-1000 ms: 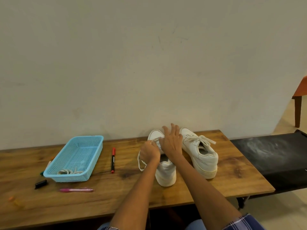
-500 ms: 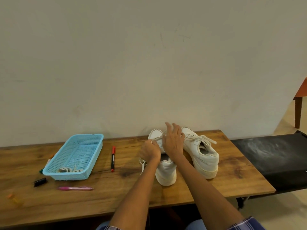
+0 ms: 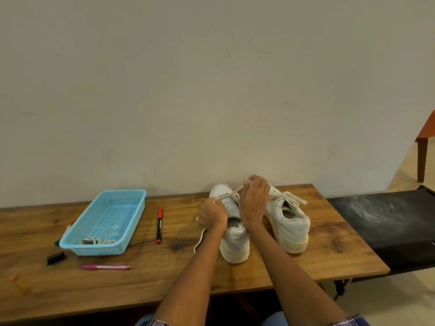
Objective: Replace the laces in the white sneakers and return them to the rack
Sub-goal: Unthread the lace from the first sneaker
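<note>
Near the front edge of the wooden table (image 3: 141,292), toward its left end, lie a pink pen (image 3: 106,267) and a small black cap (image 3: 55,258). Farther back on that side stands a blue basket (image 3: 131,209) with a bundle of laces (image 3: 96,241) in its near corner, and a red-capped marker (image 3: 159,225) lies between the basket and the shoes. Toward the table's right half the left sneaker (image 3: 234,245) stands heel-first toward the person, just beside the right sneaker (image 3: 290,225), which already carries a tied bow. The left hand (image 3: 211,214) is curled around one run of the lace (image 3: 231,192) at the shoe's left eyelets, its loose tail dropping down to the tabletop; the right hand (image 3: 255,198) pinches the other run and draws it taut above the tongue near the table's back edge. The lace looks light, limp and flat, likely to twist or slip if held loosely, so the stiff tip is the best place to hold for threading. The sneaker itself seems light with a firm sole, best steadied at the heel collar or the sides.
</note>
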Available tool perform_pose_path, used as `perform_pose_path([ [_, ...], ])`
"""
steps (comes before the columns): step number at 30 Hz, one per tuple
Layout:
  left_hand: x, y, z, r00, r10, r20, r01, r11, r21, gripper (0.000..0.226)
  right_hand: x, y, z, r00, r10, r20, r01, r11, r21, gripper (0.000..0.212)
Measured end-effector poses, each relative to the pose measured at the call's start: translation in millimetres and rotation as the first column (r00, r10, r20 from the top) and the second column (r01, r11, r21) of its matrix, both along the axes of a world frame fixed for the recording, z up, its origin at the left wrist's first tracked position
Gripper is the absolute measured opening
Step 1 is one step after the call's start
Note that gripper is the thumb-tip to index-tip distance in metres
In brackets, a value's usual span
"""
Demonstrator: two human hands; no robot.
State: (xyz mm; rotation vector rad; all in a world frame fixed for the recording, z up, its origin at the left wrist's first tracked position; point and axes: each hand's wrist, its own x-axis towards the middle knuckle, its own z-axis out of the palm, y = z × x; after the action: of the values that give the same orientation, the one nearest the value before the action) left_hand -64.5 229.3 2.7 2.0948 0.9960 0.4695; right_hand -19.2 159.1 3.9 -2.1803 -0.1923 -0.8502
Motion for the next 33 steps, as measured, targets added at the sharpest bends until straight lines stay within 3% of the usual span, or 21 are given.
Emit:
perform_pose_path([
  [1,0,0,0,1.000,0.000,0.001,0.000,1.000,0.001,0.030,0,1,0,0.998,0.048,-0.041,-0.049,0.999,-0.006,0.042],
  [3,-1,-1,1,1.000,0.001,0.001,-0.001,1.000,0.009,0.031,4,4,-4,0.987,0.079,-0.142,-0.115,0.957,-0.266,0.048],
  [5,-2,-2,3,1.000,0.007,0.003,-0.007,1.000,0.013,0.031,7,7,-5,0.933,0.144,-0.331,-0.304,0.806,-0.507,0.047],
  [8,-2,-2,4,1.000,0.007,0.007,-0.007,1.000,0.002,0.031,10,12,-2,0.831,0.213,-0.514,-0.506,0.675,-0.537,0.040],
  [10,-1,-2,3,1.000,0.016,0.010,-0.016,1.000,-0.002,0.031,10,11,-2,0.851,0.253,-0.461,-0.484,0.717,-0.501,0.036],
  [14,-1,-1,1,1.000,0.017,0.026,-0.017,1.000,0.009,0.031,8,3,-5,0.981,0.139,-0.137,-0.171,0.951,-0.259,0.022],
  [17,-3,-3,2,0.999,0.014,0.033,-0.015,1.000,0.008,0.030,6,2,-6,0.990,0.121,-0.077,-0.136,0.962,-0.235,0.025],
  [19,-3,-3,3,0.999,0.019,0.033,-0.019,1.000,0.005,0.030,7,5,-5,0.958,0.160,-0.239,-0.246,0.886,-0.393,0.039],
  [21,-3,-3,4,1.000,0.019,0.025,-0.019,1.000,-0.007,0.029,8,8,-3,0.905,0.167,-0.390,-0.379,0.732,-0.566,0.042],
  [24,-3,-2,5,1.000,0.012,0.023,-0.012,1.000,-0.009,0.030,9,17,-3,0.881,0.156,-0.446,-0.456,0.528,-0.716,0.037],
  [26,-3,-2,4,1.000,0.010,0.025,-0.010,1.000,-0.003,0.030,10,16,-2,0.892,0.177,-0.416,-0.437,0.574,-0.693,0.035],
  [29,-3,-2,4,1.000,0.008,0.024,-0.008,1.000,0.002,0.030,8,8,-3,0.974,0.087,-0.209,-0.178,0.864,-0.470,0.023],
  [30,-3,-2,5,1.000,0.006,0.019,-0.006,1.000,0.002,0.030,6,5,-2,0.987,0.031,-0.157,-0.089,0.921,-0.379,0.018],
  [31,-3,-2,4,1.000,0.004,0.016,-0.004,1.000,0.004,0.030,5,4,-4,0.994,0.010,-0.109,-0.044,0.947,-0.319,0.013],
  [33,-3,-2,4,1.000,-0.003,0.012,0.002,1.000,0.009,0.030,5,3,-4,0.987,0.082,-0.141,-0.125,0.935,-0.333,0.018],
])
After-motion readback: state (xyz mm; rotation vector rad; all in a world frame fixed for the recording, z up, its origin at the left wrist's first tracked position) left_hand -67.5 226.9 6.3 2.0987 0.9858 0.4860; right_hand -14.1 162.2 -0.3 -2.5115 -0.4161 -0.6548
